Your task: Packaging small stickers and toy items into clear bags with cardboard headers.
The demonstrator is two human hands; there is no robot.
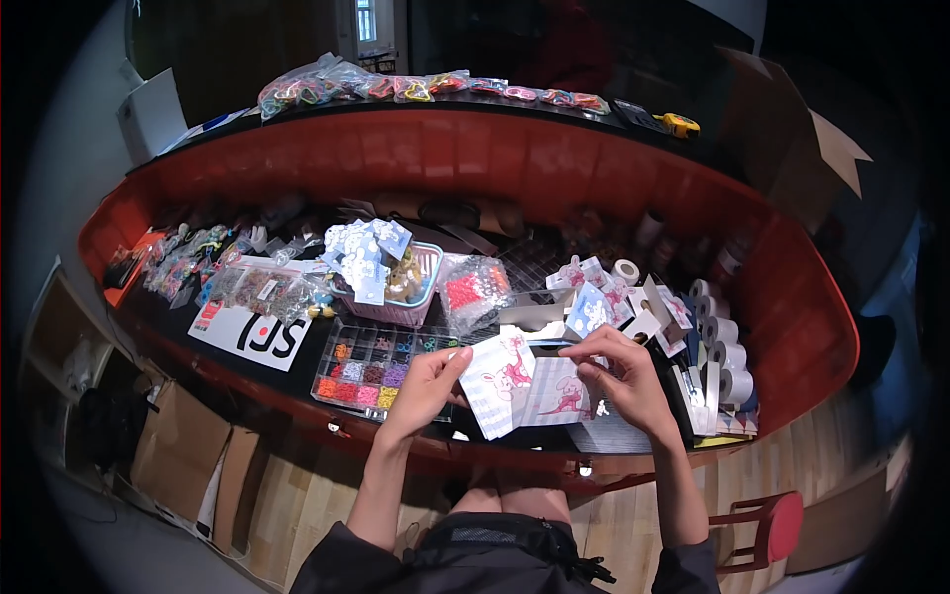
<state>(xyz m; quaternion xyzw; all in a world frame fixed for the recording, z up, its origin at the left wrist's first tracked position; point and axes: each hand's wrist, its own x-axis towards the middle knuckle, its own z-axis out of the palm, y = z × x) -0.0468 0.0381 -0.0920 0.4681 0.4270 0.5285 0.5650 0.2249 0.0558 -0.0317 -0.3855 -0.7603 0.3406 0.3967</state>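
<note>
My left hand [428,392] pinches a white printed card with a pink rabbit picture [499,386] at its upper left edge. Beside it, partly overlapped, lies a grey-blue checked card with a pink rabbit [562,390]. My right hand [620,375] is over that card's right side, fingers bent and thumb near the forefinger; whether it grips anything cannot be told. Left of my left hand sits a clear divided box [365,371] of coloured small rings. Behind the cards are an opened white carton [532,327] and a blue printed card [591,310].
A pink plastic basket [386,312] holds blue printed cards and small figures. Bags of beads [260,289] lie at the left, paper rolls [731,355] at the right. Bagged coloured items [412,87] line the upper ledge, near a yellow tape measure [679,125]. A red stool [783,527] stands lower right.
</note>
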